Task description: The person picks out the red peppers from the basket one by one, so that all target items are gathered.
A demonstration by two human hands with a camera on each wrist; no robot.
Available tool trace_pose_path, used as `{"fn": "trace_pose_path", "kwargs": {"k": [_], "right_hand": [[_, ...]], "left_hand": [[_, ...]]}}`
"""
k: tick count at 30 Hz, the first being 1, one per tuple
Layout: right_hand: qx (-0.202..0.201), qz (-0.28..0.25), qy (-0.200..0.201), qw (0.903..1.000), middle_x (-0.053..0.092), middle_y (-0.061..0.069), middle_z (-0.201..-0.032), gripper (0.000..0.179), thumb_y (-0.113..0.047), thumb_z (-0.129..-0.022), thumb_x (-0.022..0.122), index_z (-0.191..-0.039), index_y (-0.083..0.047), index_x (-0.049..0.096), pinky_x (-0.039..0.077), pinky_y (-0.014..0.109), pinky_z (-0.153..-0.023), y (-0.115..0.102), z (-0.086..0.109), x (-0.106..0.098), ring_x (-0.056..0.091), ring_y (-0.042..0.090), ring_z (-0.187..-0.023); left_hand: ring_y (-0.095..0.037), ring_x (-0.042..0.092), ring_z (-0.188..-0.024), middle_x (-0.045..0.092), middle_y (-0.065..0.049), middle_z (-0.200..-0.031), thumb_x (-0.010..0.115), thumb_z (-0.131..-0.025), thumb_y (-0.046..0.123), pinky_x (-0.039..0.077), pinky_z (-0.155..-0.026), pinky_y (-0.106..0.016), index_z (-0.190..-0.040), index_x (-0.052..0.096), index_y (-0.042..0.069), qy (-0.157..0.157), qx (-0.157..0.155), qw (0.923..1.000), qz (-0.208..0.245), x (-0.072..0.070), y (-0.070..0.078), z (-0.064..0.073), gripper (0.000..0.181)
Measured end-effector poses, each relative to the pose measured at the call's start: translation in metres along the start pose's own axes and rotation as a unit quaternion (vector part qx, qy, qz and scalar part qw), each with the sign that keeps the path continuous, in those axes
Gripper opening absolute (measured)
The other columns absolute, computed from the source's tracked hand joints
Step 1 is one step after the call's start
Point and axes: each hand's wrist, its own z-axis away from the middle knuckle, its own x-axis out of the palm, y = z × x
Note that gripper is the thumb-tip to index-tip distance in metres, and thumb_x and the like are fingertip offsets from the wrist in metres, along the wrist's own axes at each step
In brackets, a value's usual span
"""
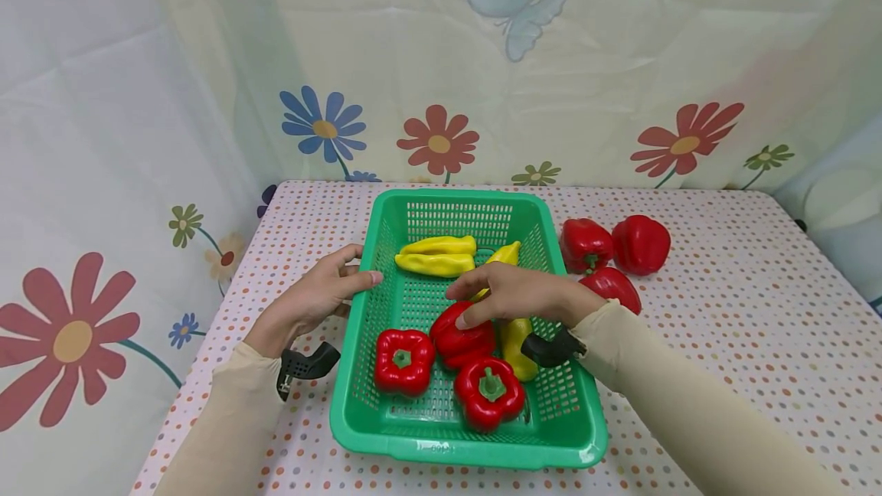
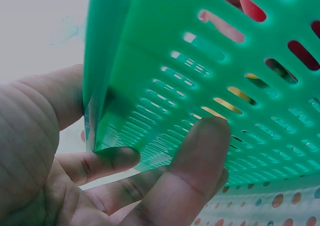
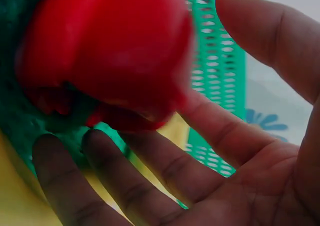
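Observation:
A green plastic basket (image 1: pixel 465 454) with slotted walls stands in front of me. My left hand (image 1: pixel 313 297) grips its left rim, thumb over the edge and fingers against the outer wall (image 2: pixel 200 66). Over the middle of the basket, my right hand (image 1: pixel 520 293) is at a red bell pepper (image 1: pixel 460 339). In the right wrist view its fingers are spread along that bell pepper (image 3: pixel 120 51), while the thumb stands apart from it. Two more red bell peppers, one at the left (image 1: pixel 404 362) and one nearer the front (image 1: pixel 489 393), lie stem up in the basket.
Long yellow peppers (image 1: pixel 437 260) lie at the basket's back, with another yellow pepper (image 1: pixel 507 254) beside them. A yellow piece (image 1: pixel 517 350) lies along the right wall, partly hidden. Three red bell peppers (image 1: pixel 641 243) rest on the dotted tablecloth (image 1: pixel 744 312) right of the basket.

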Motion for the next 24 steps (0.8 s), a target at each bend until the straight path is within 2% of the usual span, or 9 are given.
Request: {"fn": "trace_pose_path", "kwargs": {"k": [4, 13, 20, 24], "right_hand": [[0.006, -0.004, -0.027, 0.9996, 0.066, 0.009, -0.123, 0.06, -0.019, -0.089, 0.081, -0.142, -0.001, 0.058, 0.064, 0.039, -0.088, 0.0014, -0.0079, 0.0045, 0.061, 0.028, -0.111], [0.004, 0.012, -0.05, 0.9987, 0.067, 0.007, -0.12, 0.066, -0.015, -0.085, 0.084, -0.144, -0.004, 0.057, 0.064, 0.039, -0.086, 0.0001, -0.0103, 0.0058, 0.061, 0.027, -0.112], [0.014, 0.029, -0.01, 0.9994, 0.066, 0.008, -0.119, 0.064, -0.019, -0.084, 0.087, -0.14, -0.006, 0.06, 0.065, 0.038, -0.083, -0.0007, -0.0076, 0.0065, 0.06, 0.029, -0.111], [0.006, 0.031, 0.017, 0.9994, 0.067, 0.008, -0.118, 0.062, -0.023, -0.084, 0.087, -0.138, -0.006, 0.062, 0.065, 0.038, -0.083, 0.0015, -0.0046, 0.0046, 0.061, 0.028, -0.11]], "left_hand": [[-0.042, 0.076, -0.096, 0.065, -0.033, -0.127, 0.061, -0.106, 0.018, 0.065, -0.074, -0.054, -0.15, 0.042, 0.002, 0.001, 0.001, 1.0, -0.002, 0.0006, 0.0007, 0.0002, 0.05], [-0.039, 0.077, -0.093, 0.067, -0.032, -0.125, 0.06, -0.106, 0.017, 0.065, -0.074, -0.054, -0.15, 0.042, 0.002, 0.001, 0.004, 1.0, -0.004, 0.0003, 0.0002, 0.0, 0.05], [-0.039, 0.077, -0.094, 0.066, -0.032, -0.125, 0.061, -0.106, 0.018, 0.065, -0.073, -0.054, -0.15, 0.042, 0.002, 0.001, 0.003, 1.0, -0.003, 0.0003, 0.0001, 0.0004, 0.051], [-0.04, 0.077, -0.094, 0.066, -0.032, -0.125, 0.061, -0.106, 0.018, 0.065, -0.073, -0.054, -0.15, 0.041, 0.001, 0.001, 0.002, 1.0, -0.001, 0.0005, 0.0005, 0.0006, 0.051]]}}
